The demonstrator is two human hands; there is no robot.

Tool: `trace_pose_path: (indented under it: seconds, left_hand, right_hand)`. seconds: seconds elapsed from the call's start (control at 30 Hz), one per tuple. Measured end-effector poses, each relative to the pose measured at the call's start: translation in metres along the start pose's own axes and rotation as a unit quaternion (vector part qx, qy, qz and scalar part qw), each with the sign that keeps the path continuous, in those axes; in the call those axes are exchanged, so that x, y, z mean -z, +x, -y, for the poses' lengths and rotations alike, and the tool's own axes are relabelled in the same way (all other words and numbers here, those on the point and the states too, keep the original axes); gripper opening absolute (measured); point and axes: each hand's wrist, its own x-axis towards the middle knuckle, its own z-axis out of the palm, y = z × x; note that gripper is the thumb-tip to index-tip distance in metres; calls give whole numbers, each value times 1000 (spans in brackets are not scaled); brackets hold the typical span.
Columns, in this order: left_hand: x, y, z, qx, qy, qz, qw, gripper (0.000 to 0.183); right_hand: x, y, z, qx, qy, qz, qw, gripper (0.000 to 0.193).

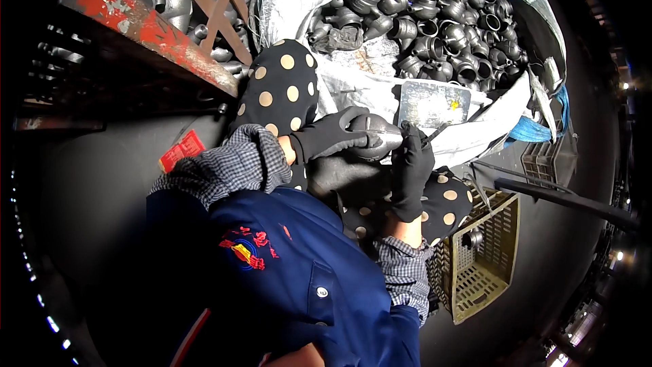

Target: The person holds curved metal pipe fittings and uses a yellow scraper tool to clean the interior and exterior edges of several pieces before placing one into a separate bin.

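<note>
My left hand (329, 137), in a black glove, is wrapped round the left side of a rounded dark-grey metal pipe fitting (375, 137) above my lap. A bright line runs across the fitting's upper face. At its right side my right hand (412, 166), also gloved in black, is closed with the fingers upright near the fitting. A thin dark tool (436, 134) sticks out of the right hand toward the upper right; its working end is hidden by the fingers and its kind is unclear.
A big white sack (353, 85) holds a heap of similar fittings (441, 20) in front. A scuffed plate (435, 103) lies on its near edge. At left stands a rusty red metal frame (156, 34); a red packet (182, 151) lies below. An olive plastic crate (482, 258) is at right.
</note>
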Motion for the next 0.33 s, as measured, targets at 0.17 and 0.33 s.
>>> trace_pose_path:
  seconds: [0.17,0.33]
  left_hand:
    - [-3,-3,-4,-79,130,-13,988,81]
    - [-4,-5,-19,27,-69,10,997,84]
  right_hand:
    - [1,-1,3,-151,127,6,980,25]
    - [1,7,21,-303,266,-14,915,19]
